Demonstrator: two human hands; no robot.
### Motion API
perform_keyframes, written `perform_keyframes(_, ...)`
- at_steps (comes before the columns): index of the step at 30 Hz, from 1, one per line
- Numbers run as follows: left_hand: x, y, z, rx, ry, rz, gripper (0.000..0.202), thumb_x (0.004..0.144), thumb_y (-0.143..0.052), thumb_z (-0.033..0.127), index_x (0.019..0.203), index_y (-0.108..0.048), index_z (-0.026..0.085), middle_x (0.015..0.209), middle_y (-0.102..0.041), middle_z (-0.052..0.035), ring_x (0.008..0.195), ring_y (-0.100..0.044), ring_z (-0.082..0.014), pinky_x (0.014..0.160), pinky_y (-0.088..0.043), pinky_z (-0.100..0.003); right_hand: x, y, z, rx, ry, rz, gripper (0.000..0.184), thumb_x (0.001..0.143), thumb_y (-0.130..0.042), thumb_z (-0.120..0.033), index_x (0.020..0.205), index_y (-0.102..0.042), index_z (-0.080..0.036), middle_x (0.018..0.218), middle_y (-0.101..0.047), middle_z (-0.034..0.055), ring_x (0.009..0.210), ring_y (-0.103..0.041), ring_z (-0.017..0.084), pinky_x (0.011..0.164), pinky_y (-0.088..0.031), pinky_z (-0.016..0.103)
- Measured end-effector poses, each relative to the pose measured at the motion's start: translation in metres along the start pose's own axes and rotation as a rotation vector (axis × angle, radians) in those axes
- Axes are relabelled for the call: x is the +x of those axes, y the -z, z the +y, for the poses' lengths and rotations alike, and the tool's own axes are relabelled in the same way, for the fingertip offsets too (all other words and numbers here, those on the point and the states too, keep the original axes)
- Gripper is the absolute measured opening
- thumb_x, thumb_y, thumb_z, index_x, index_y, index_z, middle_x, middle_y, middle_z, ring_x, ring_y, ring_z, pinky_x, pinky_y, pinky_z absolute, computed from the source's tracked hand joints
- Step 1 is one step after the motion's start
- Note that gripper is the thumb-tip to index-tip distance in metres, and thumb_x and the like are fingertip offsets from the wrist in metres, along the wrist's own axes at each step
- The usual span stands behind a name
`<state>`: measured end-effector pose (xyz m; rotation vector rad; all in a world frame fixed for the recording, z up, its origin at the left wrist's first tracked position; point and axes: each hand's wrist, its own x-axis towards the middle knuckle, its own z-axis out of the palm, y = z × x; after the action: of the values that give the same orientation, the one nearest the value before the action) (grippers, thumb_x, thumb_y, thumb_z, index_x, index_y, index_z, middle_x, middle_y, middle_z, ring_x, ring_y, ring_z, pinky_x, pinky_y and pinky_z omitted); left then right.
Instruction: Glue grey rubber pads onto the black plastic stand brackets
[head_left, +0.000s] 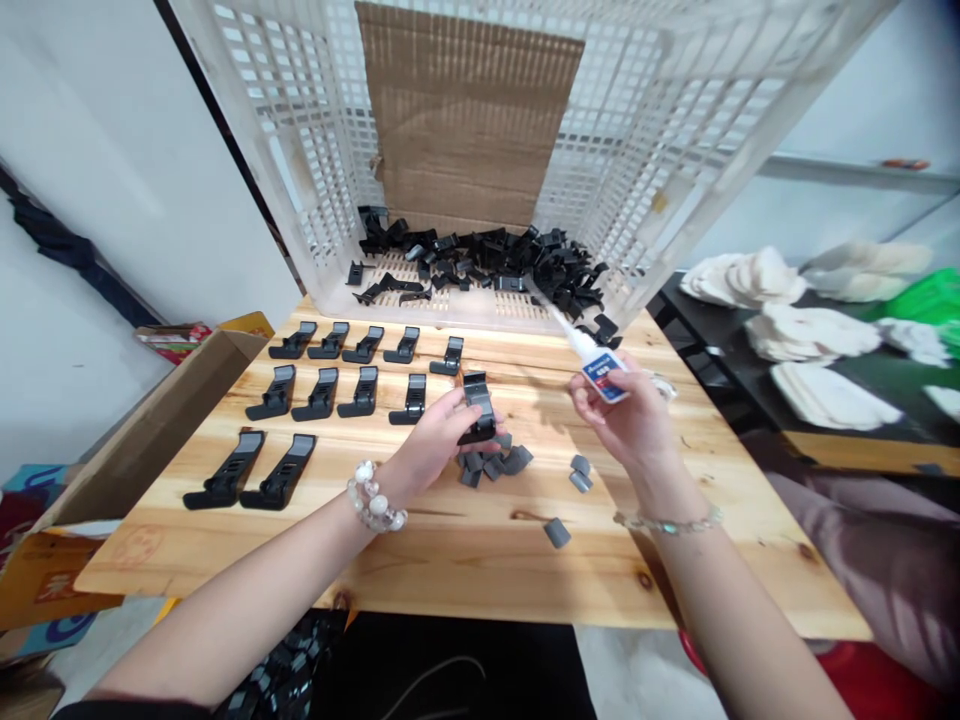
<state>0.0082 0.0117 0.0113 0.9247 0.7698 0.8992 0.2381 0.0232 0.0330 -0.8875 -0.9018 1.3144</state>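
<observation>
Pine tabletop — your left hand grasps a black clip; at two o'clock, your right hand pinches a glue bottle.

Bright light, soft shadows, warped edges (fisheye-like)

Left of the pine table, a white wall rises behind an open cardboard box. Right of the table, a dark bench carries bundled white cloths and a green plastic crate. Pale grey floor shows below the table's front edge.
</observation>
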Motion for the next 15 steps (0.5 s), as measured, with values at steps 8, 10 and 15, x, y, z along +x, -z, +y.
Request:
perform_keyframes(8, -0.002, -0.003, -0.008, 0.079, 0.041, -0.07, 0.023, 0.088, -0.06, 0.033, 0.104, -0.06, 0.016, 0.099, -0.067, -0.0063, 0.096, -0.064, -0.02, 0.083, -0.056, -0.035, -0.012, -0.023, 0.024, -0.045, -0.206, -0.227, 0.03, 0.064, -0.072, -0.014, 0.084, -0.05, -0.02, 0.064, -0.055, -0.0036, 0.05, -0.043, 0.007, 0.041, -0.028, 0.018)
perform_keyframes(10, -0.001, -0.002, -0.013, 0.101, 0.037, -0.096, 0.027, 0.089, -0.06, 0.035, 0.108, -0.059, 0.017, 0.1, -0.067, -0.007, 0.097, -0.064, -0.0207, 0.082, -0.056, -0.035, -0.014, -0.028, 0.031, -0.121, -0.206, -0.238, 0.027, 0.071, -0.075, -0.025, 0.082, -0.051, -0.019, 0.058, -0.049, -0.0054, 0.047, -0.038, 0.006, 0.041, -0.026, 0.019)
perform_keyframes(15, 0.002, 0.001, -0.023, 0.119, 0.035, -0.12, 0.033, 0.088, -0.061, 0.039, 0.114, -0.059, 0.018, 0.103, -0.066, -0.0083, 0.099, -0.064, -0.0226, 0.079, -0.057, -0.035, -0.017, -0.032, 0.038, -0.363, -0.124, -0.224, 0.032, 0.074, -0.076, -0.039, 0.088, -0.056, -0.018, 0.066, -0.053, -0.0035, 0.049, -0.046, 0.008, 0.042, -0.033, 0.021)
